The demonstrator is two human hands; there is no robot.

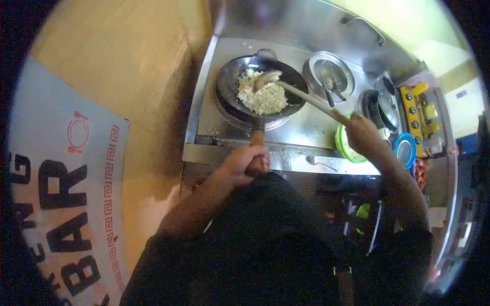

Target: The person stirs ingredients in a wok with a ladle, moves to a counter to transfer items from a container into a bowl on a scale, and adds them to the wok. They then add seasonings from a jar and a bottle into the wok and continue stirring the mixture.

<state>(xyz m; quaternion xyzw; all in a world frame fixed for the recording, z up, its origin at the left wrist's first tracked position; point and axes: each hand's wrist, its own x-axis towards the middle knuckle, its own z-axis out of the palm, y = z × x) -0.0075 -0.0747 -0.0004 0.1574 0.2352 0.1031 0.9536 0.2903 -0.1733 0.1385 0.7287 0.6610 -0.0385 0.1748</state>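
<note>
My left hand (244,162) is wrapped round the wooden handle (257,137) of a black wok (228,83), which rests on a burner ring of the steel stove. A heap of fried rice (271,99) lies inside the wok. My right hand (363,133) grips the brown end of a long-handled ladle (306,97). The ladle's bowl (264,79) is down in the wok, touching the rice. A round dark object (266,55) sits at the wok's far rim; I cannot make out what it is.
Right of the wok stands a metal basin (312,65) with utensils in it. A green-rimmed tub (343,145) is below my right wrist, a blue bowl (406,151) beyond it. A spoon (321,163) lies on the front ledge. A lettered banner (76,168) hangs at left.
</note>
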